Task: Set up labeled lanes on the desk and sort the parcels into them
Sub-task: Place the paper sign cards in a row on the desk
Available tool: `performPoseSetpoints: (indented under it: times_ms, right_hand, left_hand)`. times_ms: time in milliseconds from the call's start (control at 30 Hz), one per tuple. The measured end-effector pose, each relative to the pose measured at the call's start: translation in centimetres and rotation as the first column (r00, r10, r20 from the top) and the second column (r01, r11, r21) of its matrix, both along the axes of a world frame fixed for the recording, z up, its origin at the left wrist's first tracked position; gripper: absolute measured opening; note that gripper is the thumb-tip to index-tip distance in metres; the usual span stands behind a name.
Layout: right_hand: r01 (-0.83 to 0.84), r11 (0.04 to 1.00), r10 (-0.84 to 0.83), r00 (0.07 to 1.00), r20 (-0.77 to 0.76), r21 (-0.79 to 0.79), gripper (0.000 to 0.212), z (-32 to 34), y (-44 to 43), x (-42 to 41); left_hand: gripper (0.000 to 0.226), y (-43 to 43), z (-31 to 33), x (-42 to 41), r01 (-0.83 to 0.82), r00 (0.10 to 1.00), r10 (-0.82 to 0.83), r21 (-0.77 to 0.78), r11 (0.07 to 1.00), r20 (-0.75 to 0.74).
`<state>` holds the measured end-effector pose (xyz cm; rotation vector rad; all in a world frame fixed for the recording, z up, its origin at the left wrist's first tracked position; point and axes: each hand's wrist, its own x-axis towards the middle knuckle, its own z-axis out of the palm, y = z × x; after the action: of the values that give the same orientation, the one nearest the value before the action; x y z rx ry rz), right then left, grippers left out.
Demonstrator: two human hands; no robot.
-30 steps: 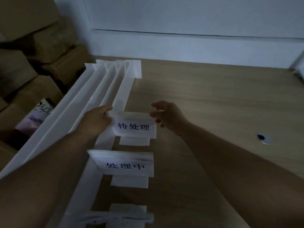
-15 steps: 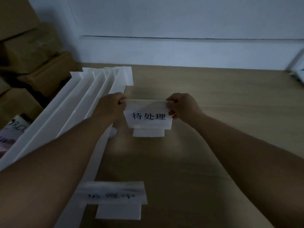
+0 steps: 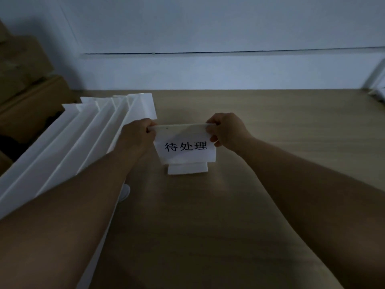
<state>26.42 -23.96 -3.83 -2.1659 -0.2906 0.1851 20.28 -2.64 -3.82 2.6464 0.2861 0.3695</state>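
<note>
Now both hands pinch the label sign above the desk.

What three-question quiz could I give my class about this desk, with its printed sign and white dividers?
1. True or false: the left grip and the right grip each pinch the top edge of the label sign.
2. Where do the white dividers lie on the desk? A. To the left of the sign. B. To the right of the sign. C. Stacked on top of the sign.
3. How many characters are printed on the sign?
Key: 1 true; 2 A; 3 three.
</note>
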Motion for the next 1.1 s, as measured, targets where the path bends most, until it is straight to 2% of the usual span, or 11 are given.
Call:
performPoseSetpoints:
  times_ms: [200, 300, 400, 533, 700, 833, 1100]
  right_hand:
    - [0.034, 0.999, -0.034, 0.998, -0.053, 0.011, 0.012, -0.6, 0.2, 0.2]
    - [0.036, 0.999, -0.036, 0.997, -0.07, -0.007, 0.016, -0.2, 0.4, 0.1]
    - [0.037, 0.999, -0.037, 0.995, -0.089, -0.001, 0.038, 0.3, 0.2, -0.7]
    - [0.065, 0.998, -0.064, 0.998, -0.024, 0.013, 0.057, 2.5, -0.3, -2.5]
    - [0.056, 0.998, -0.055, 0.996, 0.066, -0.021, 0.054, 5.7, -1.5, -6.1]
    - [0.002, 0.998, 0.004, 0.996, 0.092, -0.063, 0.051, 7.0, -2.3, -11.0]
    - [-0.137, 0.99, 0.14, 0.987, 0.077, -0.037, 0.045, 7.3, -1.9, -21.0]
  left_hand:
    - [0.038, 0.0, -0.7, 0.5, -0.026, 1.0, 0.026, 0.012, 1.0, -0.005]
    - [0.055, 0.4, -0.8, -0.2, -0.03, 0.996, 0.025, -0.065, 0.997, -0.082]
    - [0.066, 0.5, -0.1, -1.6, -0.056, 0.992, 0.038, -0.151, 0.987, -0.121]
    - [0.059, 1.7, 1.9, -4.9, -0.084, 0.993, 0.066, -0.196, 0.977, -0.1]
    - [0.041, 2.9, 5.7, -11.9, -0.083, 0.993, 0.076, -0.079, 0.993, -0.088]
    - [0.036, 3.2, 8.1, -19.1, -0.048, 0.986, 0.03, -0.11, 0.993, -0.164]
    - [0.057, 1.4, 9.7, -28.7, -0.019, 0.928, 0.002, -0.04, 0.999, -0.372]
